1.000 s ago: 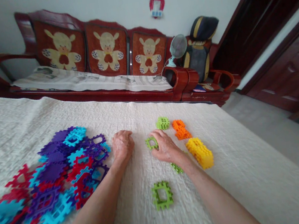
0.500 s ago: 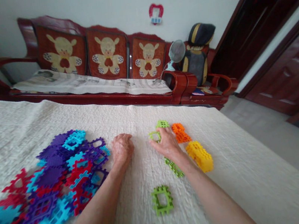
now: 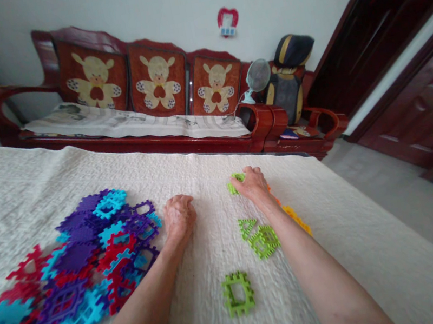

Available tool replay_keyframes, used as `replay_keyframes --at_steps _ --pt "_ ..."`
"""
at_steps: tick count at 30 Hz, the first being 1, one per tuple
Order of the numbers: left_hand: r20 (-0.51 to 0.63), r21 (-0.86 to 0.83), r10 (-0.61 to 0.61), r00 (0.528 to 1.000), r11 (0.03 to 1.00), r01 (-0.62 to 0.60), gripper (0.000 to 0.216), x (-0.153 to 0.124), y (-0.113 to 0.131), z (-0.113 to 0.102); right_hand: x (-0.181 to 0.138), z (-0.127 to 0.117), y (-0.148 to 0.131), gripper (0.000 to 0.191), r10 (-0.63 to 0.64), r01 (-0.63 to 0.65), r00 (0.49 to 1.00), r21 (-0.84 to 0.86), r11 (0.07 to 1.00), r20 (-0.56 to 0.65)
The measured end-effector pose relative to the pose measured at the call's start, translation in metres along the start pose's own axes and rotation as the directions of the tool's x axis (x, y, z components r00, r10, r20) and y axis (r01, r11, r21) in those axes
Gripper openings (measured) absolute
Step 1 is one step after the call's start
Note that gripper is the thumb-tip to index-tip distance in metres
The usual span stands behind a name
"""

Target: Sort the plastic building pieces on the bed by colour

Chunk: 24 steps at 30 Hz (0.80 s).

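My left hand (image 3: 179, 216) rests on the white cloth with its fingers curled in; nothing shows in it. It is just right of a heap of purple, blue and red interlocking plastic pieces (image 3: 77, 255). My right hand (image 3: 253, 184) is farther out, its thumb on a light green interlocking piece (image 3: 236, 183) at the far end of the green ones. The fingertips are partly hidden. Nearer to me lie a triangular green piece (image 3: 247, 227), overlapping green pieces (image 3: 262, 242) and a thicker square green frame (image 3: 238, 294).
Yellow pieces (image 3: 297, 220) and orange pieces (image 3: 273, 195) are partly covered by my right arm. Past the cloth-covered table (image 3: 186, 177) stands a wooden sofa (image 3: 180, 143) with bear cushions. A small fan (image 3: 258, 75) is at its right end.
My right hand has moved away from me and to the right, now covering most of the orange pieces. The green pieces under its wrist have come into view. My left hand has stayed put.
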State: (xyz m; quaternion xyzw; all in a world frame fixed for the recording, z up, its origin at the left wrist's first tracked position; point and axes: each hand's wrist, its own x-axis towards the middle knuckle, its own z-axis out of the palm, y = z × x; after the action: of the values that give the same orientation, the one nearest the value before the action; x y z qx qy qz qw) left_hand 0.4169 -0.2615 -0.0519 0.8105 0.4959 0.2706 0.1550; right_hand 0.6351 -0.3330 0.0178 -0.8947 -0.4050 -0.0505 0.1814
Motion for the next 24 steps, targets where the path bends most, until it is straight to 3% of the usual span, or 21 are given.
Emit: replay_keyframes --at_steps 4,6,12,18,24 --pt "0.0 0.001 0.003 1.0 1.0 -0.003 0.035 0.0 -0.001 0.001 -0.019 -0.012 0.011 0.051 -0.081 0.101 0.983 0.115 0.988 -0.163" --pt "0.005 0.001 -0.001 1.0 1.0 0.001 0.035 0.0 -0.001 0.001 -0.035 -0.016 0.019 0.04 -0.123 0.154 0.976 0.172 0.973 -0.179" --pt "0.021 0.01 -0.019 1.0 1.0 0.019 0.036 0.0 0.001 -0.002 -0.09 -0.017 0.031 0.027 -0.197 0.173 0.975 0.207 0.963 0.101" --pt "0.026 0.007 -0.019 0.999 1.0 0.019 0.036 0.0 0.002 -0.003 -0.129 -0.037 0.03 0.062 -0.277 0.263 0.882 0.088 0.961 0.382" --pt "0.031 0.002 -0.019 0.999 1.0 0.019 0.037 0.0 0.002 -0.004 -0.137 -0.035 0.037 0.072 -0.33 0.309 0.82 0.124 0.943 0.468"
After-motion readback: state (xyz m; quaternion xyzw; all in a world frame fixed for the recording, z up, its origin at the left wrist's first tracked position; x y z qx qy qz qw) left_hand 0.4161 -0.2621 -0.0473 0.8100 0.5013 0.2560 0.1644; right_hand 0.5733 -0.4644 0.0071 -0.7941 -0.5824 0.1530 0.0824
